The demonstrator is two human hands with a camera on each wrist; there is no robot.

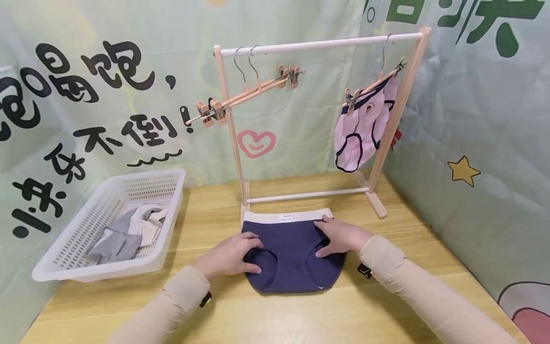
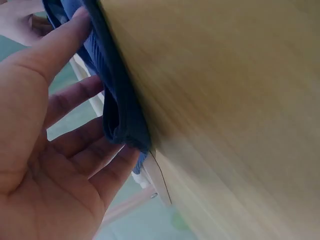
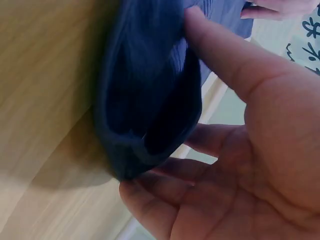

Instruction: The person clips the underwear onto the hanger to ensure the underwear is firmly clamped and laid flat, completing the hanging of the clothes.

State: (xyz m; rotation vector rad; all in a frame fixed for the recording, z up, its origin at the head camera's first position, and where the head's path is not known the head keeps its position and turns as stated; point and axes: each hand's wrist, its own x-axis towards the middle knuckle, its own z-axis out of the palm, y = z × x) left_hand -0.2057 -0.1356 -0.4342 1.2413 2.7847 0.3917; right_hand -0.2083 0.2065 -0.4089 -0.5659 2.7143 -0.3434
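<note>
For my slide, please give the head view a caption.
Left hand and right hand hold navy briefs by the sides before a clothes rack.

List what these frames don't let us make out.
Head: print on label, too small.
Head: underside of navy underwear, against table.
Head: number of clothes in basket; they overlap.
Head: red patch, partly behind rack post.
Head: wall lettering, cut off by left edge.
Right wrist: some fingertips of the right grip, behind navy underwear.

The navy briefs [image 1: 292,258] show matt, soft-looking cloth. The perforated basket [image 1: 116,271] is of smooth plastic. The tabletop [image 1: 240,317] has wood grain with slight gloss; the hanger hook [image 1: 383,55] is of shiny metal.
</note>
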